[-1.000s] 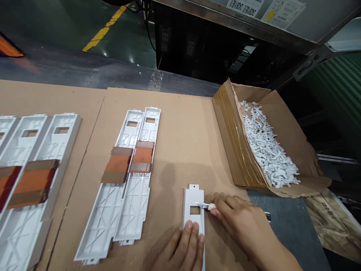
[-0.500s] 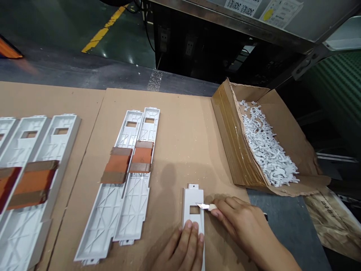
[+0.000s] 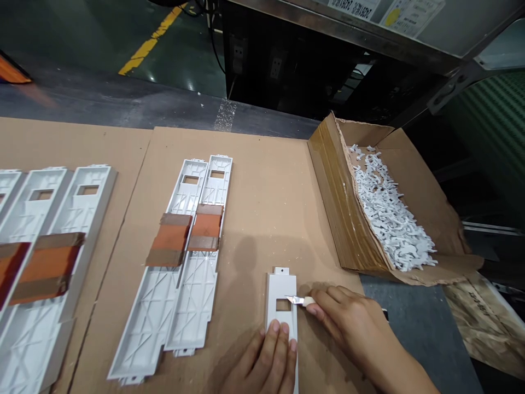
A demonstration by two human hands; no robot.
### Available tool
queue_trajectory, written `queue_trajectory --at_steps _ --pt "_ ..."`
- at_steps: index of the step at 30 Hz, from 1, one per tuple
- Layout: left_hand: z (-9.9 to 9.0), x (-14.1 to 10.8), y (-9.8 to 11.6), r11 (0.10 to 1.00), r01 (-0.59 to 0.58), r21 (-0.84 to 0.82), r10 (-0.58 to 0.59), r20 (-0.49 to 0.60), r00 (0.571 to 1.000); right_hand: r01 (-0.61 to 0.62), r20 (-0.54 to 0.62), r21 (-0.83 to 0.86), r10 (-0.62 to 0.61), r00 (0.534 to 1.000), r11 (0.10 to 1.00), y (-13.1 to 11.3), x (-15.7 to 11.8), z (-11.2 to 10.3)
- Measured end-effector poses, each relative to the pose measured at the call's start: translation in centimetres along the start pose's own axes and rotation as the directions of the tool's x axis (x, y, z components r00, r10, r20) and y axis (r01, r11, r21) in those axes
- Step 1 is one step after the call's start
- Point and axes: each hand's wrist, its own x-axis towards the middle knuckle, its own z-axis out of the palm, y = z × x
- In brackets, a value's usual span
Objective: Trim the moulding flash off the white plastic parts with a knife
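A white plastic panel point(image 3: 281, 285) lies smooth side up at the front of the table, with a rectangular opening close to its far end and a small tab beyond. My left hand point(image 3: 266, 364) holds it down just below the opening, fingertips across its face and edges. In my right hand point(image 3: 348, 320) is a craft knife point(image 3: 301, 300), gripped near the blade. Its tip reaches over the upper edge of the opening; whether it touches the plastic I cannot tell. My left hand covers the panel's middle, and its near end runs out of view.
Two ribbed white panels point(image 3: 197, 306) with orange-brown blocks point(image 3: 170, 241) across them lie left of my hands. More such panels point(image 3: 30, 334) are at the far left. A cardboard box point(image 3: 334, 202) of small white plastic pieces point(image 3: 391, 213) stands tilted on the right.
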Motion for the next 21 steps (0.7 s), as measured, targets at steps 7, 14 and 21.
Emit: queue_trajectory --at_steps 7,14,21 --pt "0.0 -0.1 0.0 1.000 -0.017 0.010 0.017 0.010 1.000 0.020 -0.020 -0.077 -0.022 1.000 0.997 -0.2 0.5 -0.5" --pt "0.0 -0.1 -0.2 0.999 -0.045 0.017 0.045 0.007 0.999 0.053 0.042 -0.215 -0.045 0.998 0.975 -0.2 0.6 -0.8" --pt "-0.1 -0.2 -0.3 0.998 -0.055 0.010 0.055 0.018 0.998 0.089 0.086 -0.241 -0.070 0.994 0.966 -0.2 1.9 -1.7"
